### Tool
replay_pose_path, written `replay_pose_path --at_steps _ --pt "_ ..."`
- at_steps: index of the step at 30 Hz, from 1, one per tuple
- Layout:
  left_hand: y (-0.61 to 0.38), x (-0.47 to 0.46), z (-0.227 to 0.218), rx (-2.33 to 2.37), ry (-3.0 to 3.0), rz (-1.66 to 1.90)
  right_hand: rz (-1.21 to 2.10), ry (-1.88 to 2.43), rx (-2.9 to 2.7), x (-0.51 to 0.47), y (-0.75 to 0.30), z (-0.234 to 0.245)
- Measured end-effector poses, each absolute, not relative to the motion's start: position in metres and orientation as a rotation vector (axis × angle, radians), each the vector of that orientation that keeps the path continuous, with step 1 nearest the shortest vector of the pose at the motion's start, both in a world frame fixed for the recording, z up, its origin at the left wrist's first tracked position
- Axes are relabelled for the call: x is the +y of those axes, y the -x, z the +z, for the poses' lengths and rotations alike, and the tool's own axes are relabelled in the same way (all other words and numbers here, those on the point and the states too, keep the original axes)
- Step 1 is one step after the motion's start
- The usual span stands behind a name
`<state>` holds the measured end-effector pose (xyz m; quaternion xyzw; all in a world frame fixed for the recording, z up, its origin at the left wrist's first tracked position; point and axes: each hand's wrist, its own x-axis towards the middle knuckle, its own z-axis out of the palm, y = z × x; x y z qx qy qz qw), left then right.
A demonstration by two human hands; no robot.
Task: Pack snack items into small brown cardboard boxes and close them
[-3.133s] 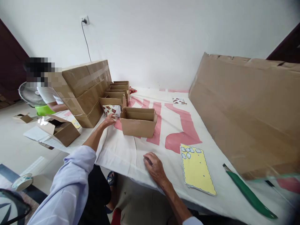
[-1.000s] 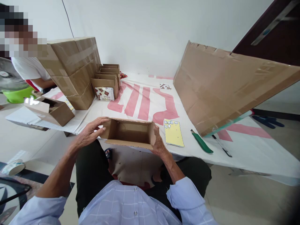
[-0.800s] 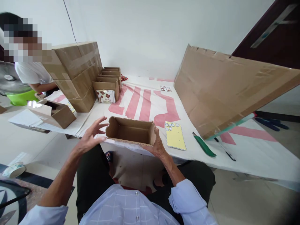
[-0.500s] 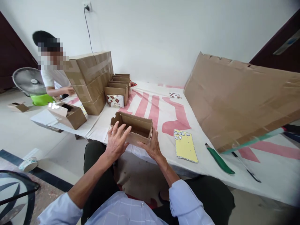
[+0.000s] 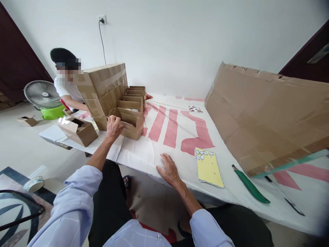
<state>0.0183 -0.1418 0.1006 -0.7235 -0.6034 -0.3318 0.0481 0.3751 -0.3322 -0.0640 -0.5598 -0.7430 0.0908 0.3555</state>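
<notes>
My left hand (image 5: 113,127) grips the near wall of a small open cardboard box (image 5: 132,128). That box stands on the table at the near end of a row of similar open boxes (image 5: 133,99). Part of a printed packet (image 5: 133,110) shows just behind it. My right hand (image 5: 169,169) hovers at or rests on the table's front edge, fingers apart, holding nothing; whether it touches the cloth I cannot tell. To its right lies a yellow printed card (image 5: 209,168).
Taped cartons (image 5: 102,89) are stacked left of the row, beside an open-flapped box (image 5: 78,130). A co-worker (image 5: 69,92) sits behind them. A large cardboard sheet (image 5: 269,120) leans at right, near a green-handled knife (image 5: 250,187) and a thin dark tool (image 5: 285,197).
The small open box has moved from in front of me leftward and away, to the row's near end, with my left hand. My right hand has let go of it.
</notes>
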Motion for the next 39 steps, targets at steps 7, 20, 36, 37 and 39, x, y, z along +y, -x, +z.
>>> replay_pose_path --at_steps 7,20,36,37,39 --pt "-0.024 -0.162 0.058 -1.982 1.935 -1.394 0.213 1.469 -1.922 -0.334 -0.373 -0.062" --pt "-0.105 -0.121 0.003 -2.642 1.814 -1.508 0.211 1.504 -1.976 -0.341 -0.372 -0.062" --pt "-0.11 -0.068 0.019 -2.759 1.706 -1.213 0.203 1.448 -1.968 -0.348 -0.373 -0.062" --pt "-0.111 -0.065 0.021 -2.774 1.704 -1.192 0.205 1.444 -1.968 -0.349 -0.373 -0.061" --pt "-0.113 -0.06 0.024 -2.781 1.713 -1.175 0.206 1.431 -1.969 -0.349 -0.373 -0.06"
